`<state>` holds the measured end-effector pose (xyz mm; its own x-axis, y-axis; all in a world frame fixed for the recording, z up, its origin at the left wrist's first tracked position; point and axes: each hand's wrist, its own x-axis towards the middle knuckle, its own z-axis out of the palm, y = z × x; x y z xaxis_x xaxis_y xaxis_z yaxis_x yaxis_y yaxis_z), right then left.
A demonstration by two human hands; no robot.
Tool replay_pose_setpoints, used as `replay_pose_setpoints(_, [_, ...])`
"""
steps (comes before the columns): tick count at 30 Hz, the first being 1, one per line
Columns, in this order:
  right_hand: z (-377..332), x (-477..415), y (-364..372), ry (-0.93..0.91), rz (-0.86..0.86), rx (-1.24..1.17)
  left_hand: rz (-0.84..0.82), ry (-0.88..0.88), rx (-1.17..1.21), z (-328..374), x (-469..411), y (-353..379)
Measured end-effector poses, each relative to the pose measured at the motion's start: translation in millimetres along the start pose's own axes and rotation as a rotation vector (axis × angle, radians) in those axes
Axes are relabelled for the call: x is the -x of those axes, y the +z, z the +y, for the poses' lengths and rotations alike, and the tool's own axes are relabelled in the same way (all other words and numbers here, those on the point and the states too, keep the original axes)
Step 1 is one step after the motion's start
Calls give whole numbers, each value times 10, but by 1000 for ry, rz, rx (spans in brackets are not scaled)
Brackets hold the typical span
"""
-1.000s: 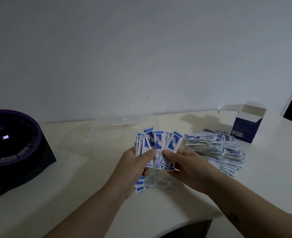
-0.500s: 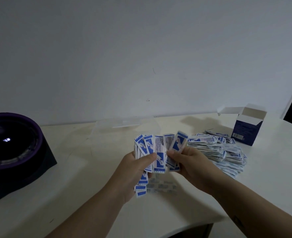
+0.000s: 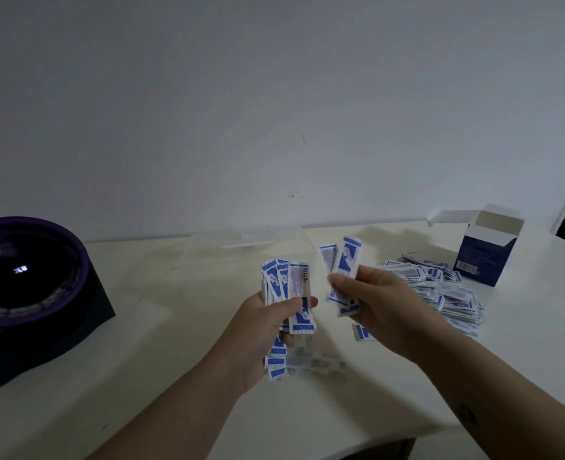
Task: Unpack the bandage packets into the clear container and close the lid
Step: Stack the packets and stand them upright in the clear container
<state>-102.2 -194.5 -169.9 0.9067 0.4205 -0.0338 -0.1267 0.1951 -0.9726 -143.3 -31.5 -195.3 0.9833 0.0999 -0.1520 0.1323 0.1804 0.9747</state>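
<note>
A fanned stack of blue-and-white paper bandage packets is gripped in the curled left hand. A few more packets are pinched btwn thumb & fingers of the right hand, and the two lots are held apart. The clear plastic container is seen just beyond, faintly. A loose packet pile & an opened blue carton lie far right on the white bench. Step judged: a handful is being sorted. Next, it's to be lowered into the container w/o spilling.

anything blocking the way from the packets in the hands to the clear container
Nothing visible does. The left hand and right hand each hold blue-and-white bandage packets close to the clear plastic container, with only air between. Whether its top is open, I cannot tell.
</note>
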Motion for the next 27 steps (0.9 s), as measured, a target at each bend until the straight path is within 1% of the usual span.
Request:
replay_pose_setpoints(2, [42, 4, 52, 11, -42, 87, -56, -59, 115, 11, 28, 49])
replay_pose_setpoints(3, [77, 8, 88, 11, -43, 174, -89, -100, 187, 20, 51, 76])
replay_pose_setpoints(5, [186, -8, 165, 0, 7, 372, -130, -165, 286, 22, 72, 108])
replay_pose_setpoints(7, [263, -8, 268, -25, 50, 533, -139, -194, 318, 7, 71, 104])
replay_pose_setpoints(9, [349, -27, 336, -162, 54, 737, -142, -200, 344, -2, 64, 92])
replay_pose_setpoints(11, [435, -65, 347, -310, 68, 1017, -129, -198, 357, 7, 66, 86])
replay_pose_setpoints(12, [443, -68, 347, -345, 67, 1136, -119, -195, 357, 8, 59, 84])
replay_pose_setpoints(16, [417, -47, 352, -368, 23, 1427, -96, -184, 352, -6, 65, 81])
replay_pose_setpoints(17, [404, -47, 354, -376, 20, 1455, -89, -180, 347, -3, 76, 82])
replay_pose_setpoints(18, [389, -55, 341, -391, 37, 1430, -81, -175, 340, -6, 73, 79])
replay_pose_setpoints(20, [324, -33, 307, -432, 56, 1257, -58, -165, 337, 9, 65, 74])
replay_pose_setpoints(22, [246, 10, 238, -492, -21, 1094, -32, -125, 337, 43, 48, 55])
replay_pose_setpoints(23, [205, 45, 228, -516, -97, 1134, -39, -96, 331, 64, 44, 44])
replay_pose_setpoints(25, [163, 112, 243, -581, -233, 1352, -139, -72, 283, 106, 76, 36])
replay_pose_setpoints(27, [161, 135, 281, -660, -278, 1510, -277, -95, 198, 128, 143, 61])
